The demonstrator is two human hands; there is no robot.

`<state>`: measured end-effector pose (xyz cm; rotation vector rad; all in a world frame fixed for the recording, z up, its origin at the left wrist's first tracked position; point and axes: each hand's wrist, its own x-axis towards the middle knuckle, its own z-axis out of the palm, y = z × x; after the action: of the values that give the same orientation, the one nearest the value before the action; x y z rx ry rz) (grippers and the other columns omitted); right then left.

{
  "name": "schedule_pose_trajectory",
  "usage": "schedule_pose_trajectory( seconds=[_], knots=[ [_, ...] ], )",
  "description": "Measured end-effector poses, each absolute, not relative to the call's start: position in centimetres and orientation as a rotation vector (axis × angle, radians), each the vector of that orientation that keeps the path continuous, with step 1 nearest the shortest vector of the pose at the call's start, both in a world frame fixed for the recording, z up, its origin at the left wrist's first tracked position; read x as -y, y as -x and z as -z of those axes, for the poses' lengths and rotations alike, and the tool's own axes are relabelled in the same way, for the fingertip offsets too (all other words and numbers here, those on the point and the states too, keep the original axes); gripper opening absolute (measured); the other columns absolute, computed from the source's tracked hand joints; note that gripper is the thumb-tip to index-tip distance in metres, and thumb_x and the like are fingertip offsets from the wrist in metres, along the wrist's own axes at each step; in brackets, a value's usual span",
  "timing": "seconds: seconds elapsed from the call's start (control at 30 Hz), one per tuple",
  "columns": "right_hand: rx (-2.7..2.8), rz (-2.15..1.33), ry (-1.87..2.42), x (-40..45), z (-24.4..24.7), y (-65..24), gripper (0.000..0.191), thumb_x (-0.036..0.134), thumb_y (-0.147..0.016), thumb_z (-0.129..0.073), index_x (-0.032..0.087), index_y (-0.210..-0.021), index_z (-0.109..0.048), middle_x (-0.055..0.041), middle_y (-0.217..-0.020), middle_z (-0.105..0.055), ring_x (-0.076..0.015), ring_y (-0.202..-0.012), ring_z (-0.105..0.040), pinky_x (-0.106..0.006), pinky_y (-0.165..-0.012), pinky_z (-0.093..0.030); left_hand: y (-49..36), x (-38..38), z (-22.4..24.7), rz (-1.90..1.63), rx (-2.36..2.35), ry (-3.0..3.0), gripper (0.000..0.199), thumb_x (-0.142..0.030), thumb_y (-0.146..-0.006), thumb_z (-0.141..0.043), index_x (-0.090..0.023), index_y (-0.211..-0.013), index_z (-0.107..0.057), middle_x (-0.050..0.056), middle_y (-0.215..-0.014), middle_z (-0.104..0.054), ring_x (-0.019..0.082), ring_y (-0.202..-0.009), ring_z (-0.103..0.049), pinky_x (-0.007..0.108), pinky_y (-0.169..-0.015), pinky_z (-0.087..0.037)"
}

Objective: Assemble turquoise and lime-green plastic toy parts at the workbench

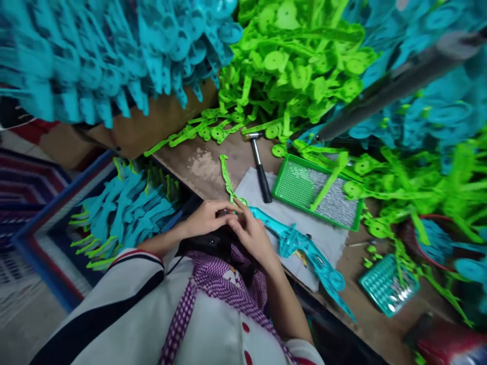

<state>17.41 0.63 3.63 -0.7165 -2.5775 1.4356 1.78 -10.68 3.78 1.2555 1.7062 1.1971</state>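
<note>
My left hand [209, 218] and my right hand [253, 235] meet at the table's front edge, fingertips together over one end of a long turquoise plastic part [287, 235]. A bright green plastic strip with a hooked tip [225, 175] sticks out from under the fingers, pointing away from me. My left fingers are closed on the green strip's near end. The right thumb and index finger are bent into a pinch beside them; what lies between is hidden. The turquoise part slants right across a pale cloth [247, 181], its far end past the cloth's edge.
A hammer [261, 170] lies beyond my hands, beside a green tray [279, 190] of small metal pieces. A turquoise tray [375, 284] sits at right. Green parts [297, 66] and turquoise parts [114, 56] pile behind. A blue-rimmed crate [45, 223] with stacked parts stands left.
</note>
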Motion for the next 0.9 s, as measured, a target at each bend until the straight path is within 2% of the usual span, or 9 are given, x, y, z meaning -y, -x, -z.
schedule_pose_trajectory(
  seconds=[0.07, 0.17, 0.33, 0.47, 0.57, 0.67, 0.73, 0.8, 0.9],
  knots=[
    [2.528, -1.459, 0.785, -1.1, -3.6, -17.3, 0.044, 0.054, -0.092, -0.049, 0.021, -0.117, -0.064, 0.0015, -0.065, -0.059, -0.0157, -0.056, -0.052, -0.027, -0.056, -0.041, -1.3, 10.7, -3.4, -1.159, -1.752, -1.195, 0.029, -0.035, -0.089, -0.063, -0.019, -0.112, -0.071, 0.002, -0.083, -0.070, 0.013, -0.068, -0.060, 0.023, -0.064, -0.045],
    [2.476, -1.365, 0.742, -2.3, -3.6, -17.2, 0.037, 0.053, -0.092, -0.049, 0.022, -0.086, -0.068, -0.0002, -0.066, -0.058, -0.0151, -0.060, -0.052, -0.027, -0.060, -0.042, -0.6, 10.9, -3.0, -1.031, -1.685, -1.245, 0.024, -0.031, -0.087, -0.067, -0.019, -0.107, -0.073, 0.000, -0.080, -0.071, 0.012, -0.068, -0.060, 0.022, -0.064, -0.045],
    [2.412, -1.212, 0.867, -4.0, -3.9, -18.2, 0.037, 0.052, -0.091, -0.051, 0.021, -0.079, -0.067, -0.0010, -0.066, -0.057, -0.0149, -0.059, -0.050, -0.028, -0.060, -0.042, 0.0, 11.1, -2.5, -1.031, -1.678, -1.304, 0.021, -0.028, -0.095, -0.057, -0.018, -0.102, -0.073, 0.003, -0.085, -0.074, 0.014, -0.075, -0.067, 0.023, -0.071, -0.049],
    [2.411, -1.267, 0.935, -4.5, -3.2, -19.7, 0.036, 0.052, -0.090, -0.053, 0.020, -0.085, -0.069, -0.0007, -0.069, -0.057, -0.0145, -0.061, -0.051, -0.028, -0.060, -0.044, 0.2, 10.5, -1.6, -1.105, -1.828, -1.480, 0.022, -0.028, -0.096, -0.055, -0.019, -0.096, -0.074, 0.004, -0.091, -0.073, 0.016, -0.085, -0.068, 0.025, -0.079, -0.052],
    [2.449, -1.216, 1.049, -4.6, -2.7, -20.7, 0.039, 0.052, -0.091, -0.051, 0.019, -0.096, -0.071, -0.0033, -0.077, -0.059, -0.0173, -0.070, -0.058, -0.032, -0.069, -0.049, 0.4, 9.8, -0.9, -1.062, -1.978, -1.673, 0.022, -0.025, -0.097, -0.053, -0.019, -0.100, -0.073, 0.004, -0.090, -0.071, 0.015, -0.083, -0.067, 0.026, -0.078, -0.053],
    [2.470, -1.033, 1.091, -3.8, -3.7, -20.8, 0.046, 0.050, -0.092, -0.052, 0.021, -0.125, -0.063, -0.0115, -0.108, -0.061, -0.0259, -0.104, -0.061, -0.043, -0.091, -0.051, 0.4, 9.3, -0.6, -0.956, -2.032, -1.860, 0.022, -0.022, -0.098, -0.051, -0.019, -0.104, -0.072, 0.004, -0.088, -0.070, 0.016, -0.080, -0.067, 0.027, -0.076, -0.053],
    [2.418, -0.936, 1.027, -2.8, -5.2, -19.6, 0.051, 0.047, -0.094, -0.050, 0.026, -0.141, -0.050, -0.0135, -0.132, -0.053, -0.0286, -0.130, -0.049, -0.049, -0.107, -0.043, 0.3, 9.1, -0.6, -0.901, -2.031, -1.932, 0.022, -0.021, -0.098, -0.050, -0.018, -0.104, -0.071, 0.004, -0.087, -0.070, 0.016, -0.079, -0.067, 0.028, -0.076, -0.053],
    [2.388, -0.976, 0.897, -1.9, -6.7, -17.5, 0.050, 0.043, -0.098, -0.043, 0.030, -0.146, -0.043, -0.0109, -0.142, -0.048, -0.0243, -0.139, -0.041, -0.045, -0.114, -0.038, 0.3, 8.9, -0.8, -0.900, -2.011, -1.976, 0.022, -0.021, -0.097, -0.049, -0.019, -0.102, -0.070, 0.005, -0.088, -0.070, 0.017, -0.081, -0.067, 0.028, -0.076, -0.054],
    [2.533, -1.256, 0.672, -1.4, -8.1, -13.4, 0.051, 0.045, -0.100, -0.038, 0.028, -0.148, -0.039, -0.0096, -0.138, -0.056, -0.0207, -0.131, -0.051, -0.038, -0.109, -0.042, 0.7, 8.6, -1.3, -1.022, -1.994, -1.993, 0.023, -0.017, -0.096, -0.047, -0.017, -0.099, -0.070, 0.007, -0.091, -0.071, 0.018, -0.086, -0.068, 0.028, -0.079, -0.054]
  ],
)
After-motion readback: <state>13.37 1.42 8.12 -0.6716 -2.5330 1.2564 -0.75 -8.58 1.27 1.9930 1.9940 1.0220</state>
